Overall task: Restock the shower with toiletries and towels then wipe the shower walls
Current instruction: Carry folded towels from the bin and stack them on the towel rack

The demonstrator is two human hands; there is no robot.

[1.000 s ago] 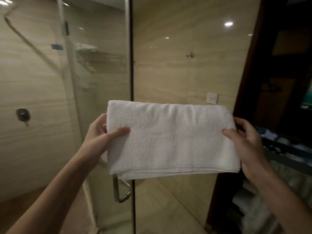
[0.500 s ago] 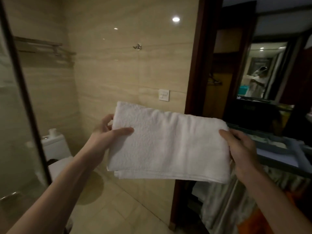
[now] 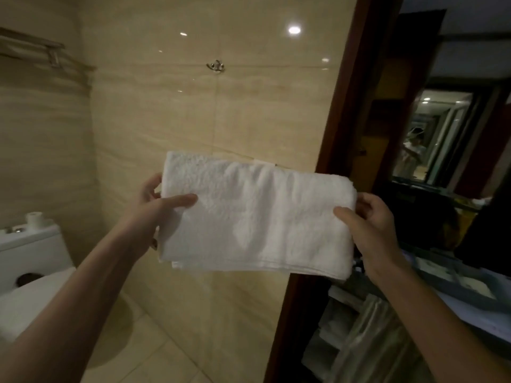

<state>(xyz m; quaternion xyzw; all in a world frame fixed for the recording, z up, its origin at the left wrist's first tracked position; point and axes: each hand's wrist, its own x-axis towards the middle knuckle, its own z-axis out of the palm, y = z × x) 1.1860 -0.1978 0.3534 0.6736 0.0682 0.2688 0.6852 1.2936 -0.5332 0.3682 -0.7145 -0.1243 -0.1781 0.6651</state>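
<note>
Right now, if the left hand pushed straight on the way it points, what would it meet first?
Apart from the white towel that the left hand grips, probably the beige tiled wall behind it, below the metal hook. Depth is unclear.

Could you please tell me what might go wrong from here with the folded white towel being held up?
The folded towel is pinched only at its two ends, and its lower layers splay slightly, so the fold may fall open. If it slips, it would probably land on the floor or near the toilet and get soiled.
</note>
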